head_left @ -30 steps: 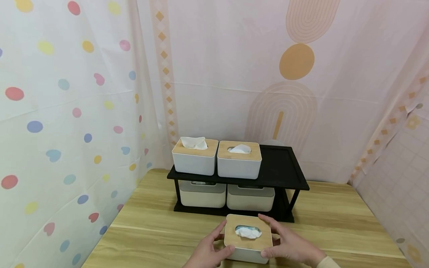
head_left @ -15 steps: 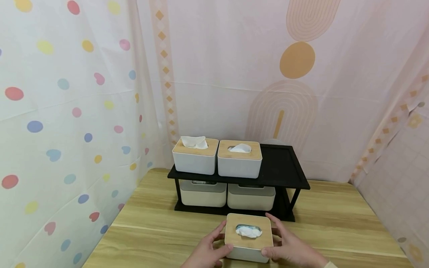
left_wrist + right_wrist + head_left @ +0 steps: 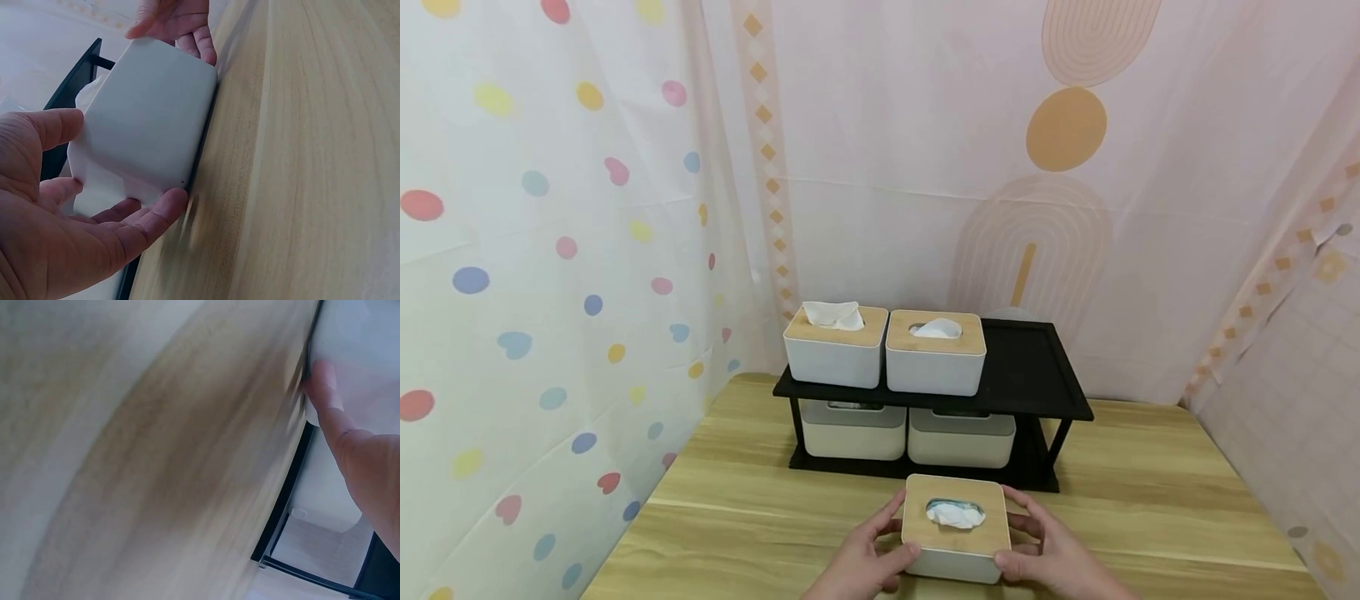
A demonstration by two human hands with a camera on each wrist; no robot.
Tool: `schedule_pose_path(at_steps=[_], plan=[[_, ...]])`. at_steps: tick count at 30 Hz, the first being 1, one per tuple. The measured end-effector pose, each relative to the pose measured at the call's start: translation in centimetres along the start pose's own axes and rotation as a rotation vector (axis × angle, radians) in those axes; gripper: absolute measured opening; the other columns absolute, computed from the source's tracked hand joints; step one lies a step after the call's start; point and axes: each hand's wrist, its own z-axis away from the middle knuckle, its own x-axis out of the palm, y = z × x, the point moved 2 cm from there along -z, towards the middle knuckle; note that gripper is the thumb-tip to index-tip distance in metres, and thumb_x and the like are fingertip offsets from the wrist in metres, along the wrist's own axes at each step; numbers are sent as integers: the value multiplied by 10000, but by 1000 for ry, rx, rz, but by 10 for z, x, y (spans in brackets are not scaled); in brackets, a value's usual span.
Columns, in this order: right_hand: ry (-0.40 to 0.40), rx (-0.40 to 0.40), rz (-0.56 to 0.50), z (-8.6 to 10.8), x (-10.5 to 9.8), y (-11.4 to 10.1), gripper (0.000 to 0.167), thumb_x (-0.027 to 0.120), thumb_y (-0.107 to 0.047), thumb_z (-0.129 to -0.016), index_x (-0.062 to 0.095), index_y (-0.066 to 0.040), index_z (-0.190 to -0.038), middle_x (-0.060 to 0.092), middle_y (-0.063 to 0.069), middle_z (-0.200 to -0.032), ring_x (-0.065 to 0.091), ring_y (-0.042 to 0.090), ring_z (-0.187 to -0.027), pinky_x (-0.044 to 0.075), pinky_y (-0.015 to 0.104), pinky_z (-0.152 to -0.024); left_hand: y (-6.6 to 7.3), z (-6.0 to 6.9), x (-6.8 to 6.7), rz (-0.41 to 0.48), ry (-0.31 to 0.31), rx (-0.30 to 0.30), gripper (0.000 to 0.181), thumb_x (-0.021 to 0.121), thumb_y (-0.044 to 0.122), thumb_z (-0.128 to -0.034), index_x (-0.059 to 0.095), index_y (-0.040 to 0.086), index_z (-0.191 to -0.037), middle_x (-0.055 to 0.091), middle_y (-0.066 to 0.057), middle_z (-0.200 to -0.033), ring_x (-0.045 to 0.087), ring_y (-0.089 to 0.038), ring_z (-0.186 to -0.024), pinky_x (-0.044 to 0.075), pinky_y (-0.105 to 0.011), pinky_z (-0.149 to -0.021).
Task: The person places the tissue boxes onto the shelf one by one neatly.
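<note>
A white tissue box (image 3: pixel 956 527) with a wood-look lid and white tissue in its oval slot is at the front of the table, before the black rack. My left hand (image 3: pixel 867 552) holds its left side, thumb at the front corner and fingers along the side. On the opposite side my right hand (image 3: pixel 1051 552) grips it, thumb at the front right corner. In the left wrist view the box (image 3: pixel 147 106) stands between both hands, with a dark line along its bottom edge. The right wrist view shows only part of the right hand (image 3: pixel 356 447) against the box.
A two-tier black rack (image 3: pixel 1033 367) stands behind. Its upper tier carries two tissue boxes, a left one (image 3: pixel 833 361) and a right one (image 3: pixel 934 371). Below are two more, one left (image 3: pixel 853 437) and one right (image 3: pixel 961 443). Patterned curtains (image 3: pixel 880 167) enclose the wooden table (image 3: pixel 737 500).
My right index finger has slid from the box's back right corner to its right side, and that thumb has shifted slightly right. The box is nearly where it was; the head view has tilted slightly.
</note>
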Motion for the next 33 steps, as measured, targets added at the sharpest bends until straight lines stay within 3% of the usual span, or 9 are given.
schedule_pose_path(at_steps=[9,33], plan=[[6,-16,6,1,2,1,960,722,-219,-1044,58,3,-1701,255,512,-1599,648,443,-1313,631,426,-981,2,1,-2,-14,-10,4,776,739,280,-1021,346,242,-1689,519,-333,-1515,696,-260,-1069,655,-458,-807],[25,-35,24,4,2,3,947,718,-205,-1047,66,13,-1698,265,511,-1597,665,439,-1291,631,422,-980,3,3,0,-21,-29,28,778,743,287,-1024,344,235,-1690,504,-344,-1536,709,-274,-1074,650,-434,-809]])
